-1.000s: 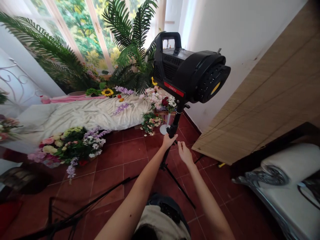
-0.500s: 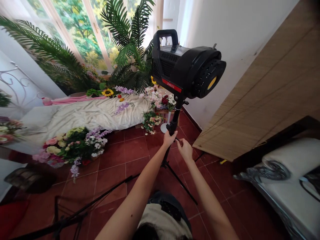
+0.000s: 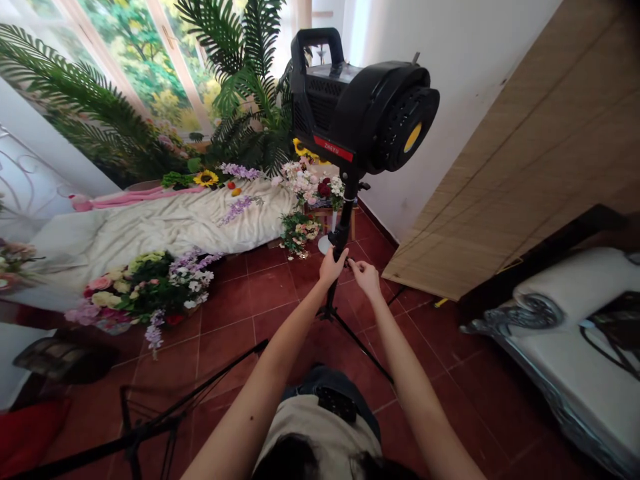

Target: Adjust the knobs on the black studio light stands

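A black studio lamp (image 3: 365,113) with a top handle, a red label and a yellow disc at its front sits on a black light stand (image 3: 346,212). Wrapped round the stand's pole, below a black collar, is my left hand (image 3: 331,267). Just to its right, my right hand (image 3: 365,277) has its thumb and fingers pinched on a small dark knob (image 3: 349,263) at the pole, mostly hidden by the fingertips. The stand's legs spread on the red tiled floor below my hands.
Left, a cream blanket (image 3: 190,220) lies near flower bunches (image 3: 145,287) and palm leaves (image 3: 250,87). A second black stand (image 3: 165,423) crosses the lower left. A wooden panel (image 3: 480,167) and a white sofa (image 3: 590,347) with silver carving are at right.
The view has shifted, so the lamp and stand appear slightly higher and farther left. Both hands remain at the pole, with my right fingers still pinched at the knob.
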### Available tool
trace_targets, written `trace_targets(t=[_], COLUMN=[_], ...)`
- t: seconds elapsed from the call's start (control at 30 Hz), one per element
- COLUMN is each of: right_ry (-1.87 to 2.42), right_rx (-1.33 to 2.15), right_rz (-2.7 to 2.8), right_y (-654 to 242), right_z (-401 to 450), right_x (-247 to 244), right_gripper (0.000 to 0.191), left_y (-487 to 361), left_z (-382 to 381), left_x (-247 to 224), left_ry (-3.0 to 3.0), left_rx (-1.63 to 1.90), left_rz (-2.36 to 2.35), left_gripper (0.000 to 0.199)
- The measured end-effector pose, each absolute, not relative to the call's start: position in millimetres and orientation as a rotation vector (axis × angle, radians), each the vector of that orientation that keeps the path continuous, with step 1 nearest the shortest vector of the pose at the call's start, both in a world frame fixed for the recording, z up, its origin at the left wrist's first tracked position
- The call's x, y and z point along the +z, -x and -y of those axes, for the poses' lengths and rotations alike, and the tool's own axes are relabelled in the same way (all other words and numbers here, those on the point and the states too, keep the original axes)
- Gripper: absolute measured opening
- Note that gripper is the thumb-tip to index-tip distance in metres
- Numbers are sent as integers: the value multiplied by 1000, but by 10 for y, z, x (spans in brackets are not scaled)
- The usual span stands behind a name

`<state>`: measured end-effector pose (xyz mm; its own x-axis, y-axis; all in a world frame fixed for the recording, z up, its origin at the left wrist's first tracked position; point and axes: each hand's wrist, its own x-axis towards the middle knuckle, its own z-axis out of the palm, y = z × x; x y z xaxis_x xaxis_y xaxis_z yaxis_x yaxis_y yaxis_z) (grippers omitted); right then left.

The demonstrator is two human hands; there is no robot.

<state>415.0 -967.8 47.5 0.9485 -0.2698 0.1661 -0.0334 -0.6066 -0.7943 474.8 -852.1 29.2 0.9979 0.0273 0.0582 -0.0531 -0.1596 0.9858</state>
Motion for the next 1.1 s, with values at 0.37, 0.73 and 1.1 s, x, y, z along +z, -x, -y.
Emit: trace_targets(t=[0.37, 0.73, 1.1], right_ry=[1803, 1516, 1509], right_rx=[-410, 122, 710], right_rz=[-308, -131, 404], right_y=[-4028, -3879, -2999], right_z=[9379, 7469, 5016], right_x=[316, -294, -154], right_gripper=[42, 41, 34], left_y=[-3354, -1459, -253], left_z=[7315, 5228, 4009], left_x=[-982, -1602, -1285], left_ry=[-1580, -1399, -1093], left_rx=[-338, -24, 479], left_rz=[-344, -1106, -1310], left_gripper=[22, 23, 27])
